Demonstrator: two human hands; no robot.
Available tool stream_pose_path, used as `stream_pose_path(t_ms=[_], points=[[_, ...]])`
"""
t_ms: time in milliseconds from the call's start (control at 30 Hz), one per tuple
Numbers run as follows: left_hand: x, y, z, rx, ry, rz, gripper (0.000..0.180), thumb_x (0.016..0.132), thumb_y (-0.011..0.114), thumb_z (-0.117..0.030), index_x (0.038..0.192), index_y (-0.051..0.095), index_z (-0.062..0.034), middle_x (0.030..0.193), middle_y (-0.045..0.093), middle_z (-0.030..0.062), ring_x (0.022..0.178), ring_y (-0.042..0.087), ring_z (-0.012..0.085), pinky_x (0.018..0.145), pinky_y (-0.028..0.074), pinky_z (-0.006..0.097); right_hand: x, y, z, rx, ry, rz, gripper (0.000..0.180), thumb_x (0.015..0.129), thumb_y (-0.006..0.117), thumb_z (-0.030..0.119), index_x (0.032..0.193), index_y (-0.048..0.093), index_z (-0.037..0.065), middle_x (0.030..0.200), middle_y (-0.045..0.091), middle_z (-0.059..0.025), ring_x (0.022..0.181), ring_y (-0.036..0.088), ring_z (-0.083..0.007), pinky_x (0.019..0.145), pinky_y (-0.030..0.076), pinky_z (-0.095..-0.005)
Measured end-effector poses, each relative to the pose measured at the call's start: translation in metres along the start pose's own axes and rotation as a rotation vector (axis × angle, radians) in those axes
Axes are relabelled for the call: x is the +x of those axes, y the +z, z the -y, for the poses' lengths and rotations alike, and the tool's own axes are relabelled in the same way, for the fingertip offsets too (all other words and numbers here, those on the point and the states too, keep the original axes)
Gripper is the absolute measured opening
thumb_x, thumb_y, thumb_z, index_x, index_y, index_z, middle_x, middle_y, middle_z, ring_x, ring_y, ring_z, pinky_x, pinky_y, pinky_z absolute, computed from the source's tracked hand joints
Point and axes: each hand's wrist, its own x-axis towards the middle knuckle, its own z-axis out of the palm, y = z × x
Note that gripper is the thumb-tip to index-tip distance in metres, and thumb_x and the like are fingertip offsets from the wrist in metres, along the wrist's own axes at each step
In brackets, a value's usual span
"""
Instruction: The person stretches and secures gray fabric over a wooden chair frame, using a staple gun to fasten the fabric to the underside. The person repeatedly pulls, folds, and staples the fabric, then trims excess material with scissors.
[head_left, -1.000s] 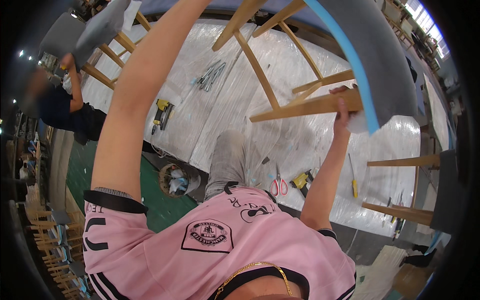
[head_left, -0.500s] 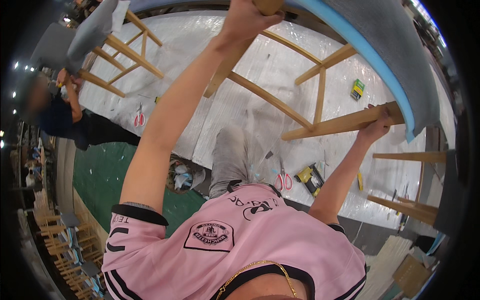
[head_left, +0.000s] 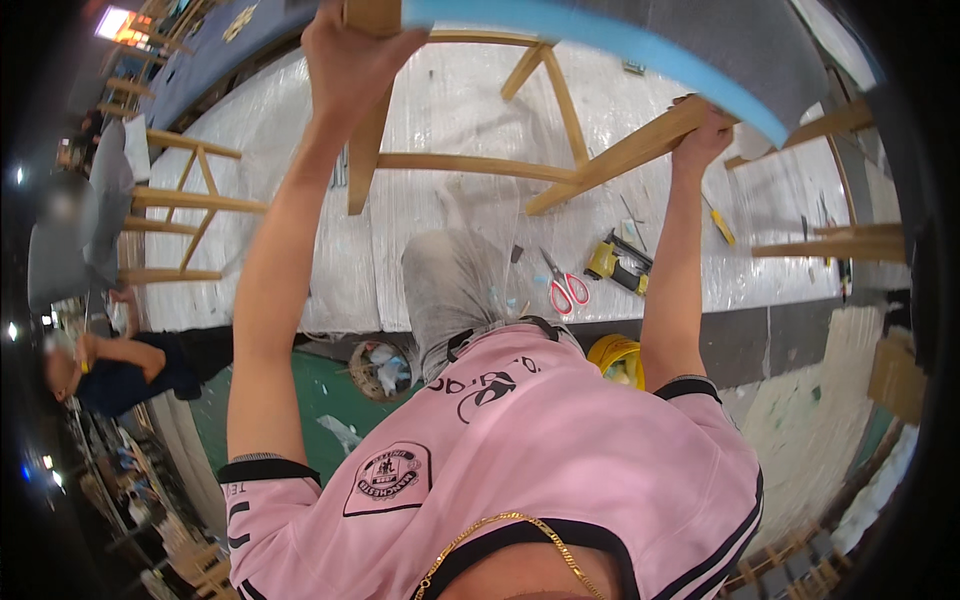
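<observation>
Both arms up, the left hand (head_left: 350,55) wrapped round one wooden leg and the right hand (head_left: 705,130) clenched on another, the upturned chair (head_left: 560,165) rides above the plastic-covered surface (head_left: 460,110), best kept level, grips firm.

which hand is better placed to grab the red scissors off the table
Right. The right hand grips the chair leg above the red scissors; the left hand holds a leg farther left.
</observation>
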Motion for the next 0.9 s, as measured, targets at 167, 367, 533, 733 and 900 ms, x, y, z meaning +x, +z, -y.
stream_pose_path(t_ms=[167,367,533,733,900], points=[[-0.045,-0.010,0.040,0.151,-0.063,-0.062,0.037,0.082,0.086,-0.032,0.102,0.075,-0.0030,0.099,0.075,0.0064,0.092,0.069,0.0214,0.085,0.054,0.036,-0.052,-0.066,-0.027,-0.286,0.122,-0.121,0.027,0.098,0.062,0.016,0.116,0.061,-0.004,0.105,0.068,-0.0189,0.092,0.070,-0.0341,0.083,0.058,-0.0455],[-0.040,0.000,0.078,0.222,-0.158,-0.079,0.037,0.084,0.084,-0.030,0.106,0.073,-0.0025,0.103,0.073,0.0080,0.096,0.068,0.0233,0.087,0.053,0.037,-0.162,-0.067,-0.009,-0.490,0.275,0.011,0.031,0.097,0.063,0.019,0.121,0.063,-0.002,0.114,0.067,-0.0188,0.103,0.066,-0.0344,0.091,0.053,-0.0464],[-0.031,0.033,0.088,0.190,-0.182,-0.058,0.037,0.086,0.081,-0.029,0.109,0.071,-0.0022,0.107,0.072,0.0093,0.099,0.067,0.0249,0.090,0.052,0.037,-0.237,-0.059,0.031,-0.677,0.197,0.192,0.034,0.097,0.064,0.022,0.124,0.064,0.000,0.121,0.066,-0.0186,0.112,0.062,-0.0347,0.098,0.049,-0.0472],[-0.046,0.028,0.103,0.219,-0.226,-0.088,0.038,0.087,0.079,-0.028,0.113,0.069,-0.0018,0.111,0.071,0.0108,0.103,0.065,0.0268,0.092,0.051,0.038,-0.226,-0.008,0.049,-0.826,-0.075,0.364,0.039,0.096,0.065,0.025,0.128,0.065,0.003,0.130,0.064,-0.0185,0.123,0.058,-0.0351,0.106,0.044,-0.0481],[-0.043,0.033,0.110,0.179,-0.241,-0.095,0.038,0.089,0.076,-0.026,0.117,0.067,-0.0014,0.115,0.069,0.0121,0.106,0.064,0.0284,0.095,0.050,0.039,-0.169,0.026,0.027,-0.719,-0.272,0.405,0.041,0.096,0.068,0.025,0.132,0.064,0.006,0.137,0.061,-0.0178,0.130,0.055,-0.0351,0.110,0.042,-0.0441]])
